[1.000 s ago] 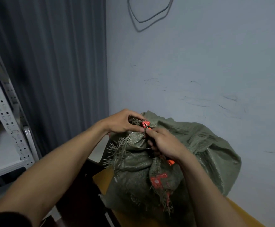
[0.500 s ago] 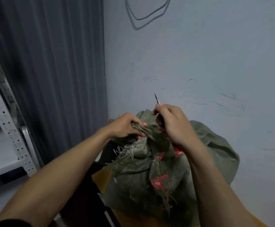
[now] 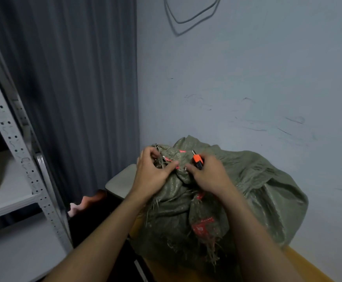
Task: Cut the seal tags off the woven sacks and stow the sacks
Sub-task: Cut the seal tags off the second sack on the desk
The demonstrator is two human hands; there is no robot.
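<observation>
A full olive-green woven sack (image 3: pixel 257 192) with red printing sits on a yellow-brown table (image 3: pixel 300 263) against the wall. Its frayed mouth is bunched at the top. My left hand (image 3: pixel 154 174) pinches that bunched neck, next to a thin red seal tag (image 3: pixel 169 160). My right hand (image 3: pixel 208 174) rests on the neck just to the right and holds a small cutter (image 3: pixel 197 159) with an orange and black handle, its short blade pointing up and away.
A white perforated metal shelf rack (image 3: pixel 23 159) stands at the left. Grey pleated curtain (image 3: pixel 74 88) hangs behind it. A pale seat or stool top (image 3: pixel 121 180) lies beside the table, with dark space below. A cable loop (image 3: pixel 190 19) hangs on the wall.
My right hand came down from its raised position with the blade up and now lies on the sack's neck. My left hand kept its grip on the bunched mouth.
</observation>
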